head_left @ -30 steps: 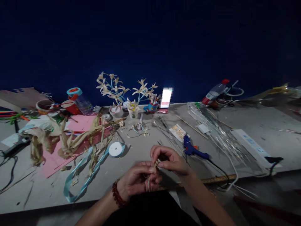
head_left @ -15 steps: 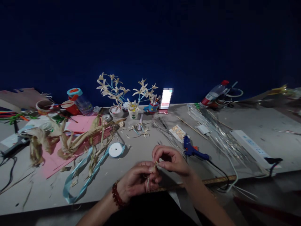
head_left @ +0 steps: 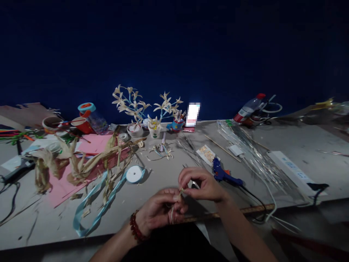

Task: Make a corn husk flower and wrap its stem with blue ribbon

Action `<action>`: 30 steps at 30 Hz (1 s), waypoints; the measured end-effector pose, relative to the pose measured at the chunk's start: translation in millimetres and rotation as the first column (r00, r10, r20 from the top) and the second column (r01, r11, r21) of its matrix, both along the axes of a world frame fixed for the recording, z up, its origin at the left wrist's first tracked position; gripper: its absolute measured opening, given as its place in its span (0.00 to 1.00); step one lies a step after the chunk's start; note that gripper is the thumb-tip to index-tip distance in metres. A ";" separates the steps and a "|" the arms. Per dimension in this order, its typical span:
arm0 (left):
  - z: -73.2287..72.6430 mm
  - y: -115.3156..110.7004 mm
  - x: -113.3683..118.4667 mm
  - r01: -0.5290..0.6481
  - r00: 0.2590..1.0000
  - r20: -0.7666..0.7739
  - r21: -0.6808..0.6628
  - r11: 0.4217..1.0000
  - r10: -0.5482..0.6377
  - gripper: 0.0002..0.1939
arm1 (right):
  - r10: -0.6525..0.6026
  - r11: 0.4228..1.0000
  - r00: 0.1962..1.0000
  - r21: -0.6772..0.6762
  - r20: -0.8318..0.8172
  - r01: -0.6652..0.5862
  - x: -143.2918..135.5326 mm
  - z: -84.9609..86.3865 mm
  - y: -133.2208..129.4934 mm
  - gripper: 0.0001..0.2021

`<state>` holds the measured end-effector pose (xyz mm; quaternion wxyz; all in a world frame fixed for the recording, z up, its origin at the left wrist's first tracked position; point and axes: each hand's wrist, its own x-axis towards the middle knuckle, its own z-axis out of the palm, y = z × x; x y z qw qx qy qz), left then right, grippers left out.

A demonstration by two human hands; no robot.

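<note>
Close to the table's front edge, my left hand (head_left: 166,208) is closed, thumb and fingers pinching a small pale piece (head_left: 180,195) that looks like dried corn husk. A thin white strand (head_left: 172,214) runs between its lower fingers. My right hand (head_left: 200,185) meets it from the right, its thumb and forefinger pinched on the top of that same piece. The fingers hide most of the piece. Under my right hand, a dark and shiny object shows only in part. A roll of light blue ribbon (head_left: 134,174) lies beyond my left hand.
Dried corn husks (head_left: 79,169) lie over pink paper (head_left: 61,189) at left. Pale flower stems stand in a white cup (head_left: 155,132) at the back. To the right are a blue glue gun (head_left: 225,174), wires (head_left: 256,160), a power strip (head_left: 290,171) and a bottle (head_left: 249,108).
My right hand has shifted slightly to the right, still pinching at the small piece. A dark, shiny object now shows beneath it. My left hand has barely moved.
</note>
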<state>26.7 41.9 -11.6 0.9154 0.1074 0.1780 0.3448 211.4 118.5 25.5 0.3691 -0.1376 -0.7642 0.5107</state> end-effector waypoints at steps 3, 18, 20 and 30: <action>-0.8 -0.6 -0.3 0.002 1.000 0.006 -0.001 1.000 -0.002 0.09 | 0.006 1.000 1.000 0.017 -0.004 -0.006 0.2 1.3 1.8 0.02; 1.3 -0.9 0.8 0.011 1.000 0.006 0.019 1.000 -0.012 0.10 | 0.162 0.974 0.986 0.151 0.041 -0.167 6.0 12.6 18.2 0.02; 0.9 -0.8 0.9 0.015 1.000 -0.005 0.022 1.000 -0.015 0.10 | 0.169 0.971 0.984 0.161 0.061 -0.177 6.4 15.6 19.2 0.03; 0.3 1.4 0.3 0.015 1.000 -0.027 0.034 0.999 -0.014 0.11 | 0.168 0.964 0.982 0.195 0.091 -0.183 6.0 15.4 20.7 0.04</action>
